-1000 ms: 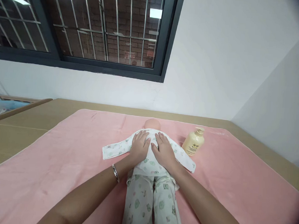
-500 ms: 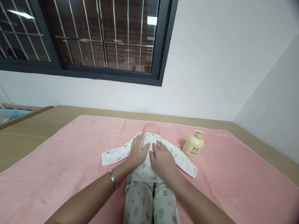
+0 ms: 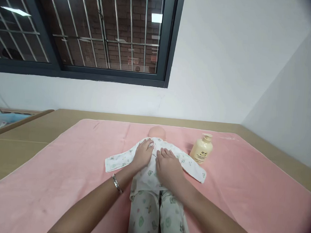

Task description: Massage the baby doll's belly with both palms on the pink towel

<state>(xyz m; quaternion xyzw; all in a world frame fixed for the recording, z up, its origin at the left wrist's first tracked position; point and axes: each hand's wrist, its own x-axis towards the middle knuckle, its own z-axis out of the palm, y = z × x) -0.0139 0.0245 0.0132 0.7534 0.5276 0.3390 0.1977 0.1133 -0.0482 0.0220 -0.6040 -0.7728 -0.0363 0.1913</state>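
Note:
A baby doll lies stretched out, its bare round head (image 3: 157, 132) at the far end. It wears a white printed top (image 3: 149, 177) with both sleeves spread to the sides, and matching trousers (image 3: 143, 217). My left hand (image 3: 143, 154) lies flat on the left of the top's upper part, fingertips close to the collar. On the right side, my right hand (image 3: 168, 167) rests with its fingers stretched out over the cloth. Both hands are open and hold nothing. Whether the doll lies face up or face down I cannot tell.
A pale yellow pump bottle (image 3: 202, 149) stands right of the doll, near its sleeve. Under everything is a pink sheet (image 3: 71, 171) on a tan padded surface (image 3: 23, 135). Behind are a white wall (image 3: 212, 63) and a dark-framed window (image 3: 115, 77).
My left hand's fingers have drawn together and its thumb has moved away from my right hand. My right hand's fingers have also come closer together. The doll and bottle stay put.

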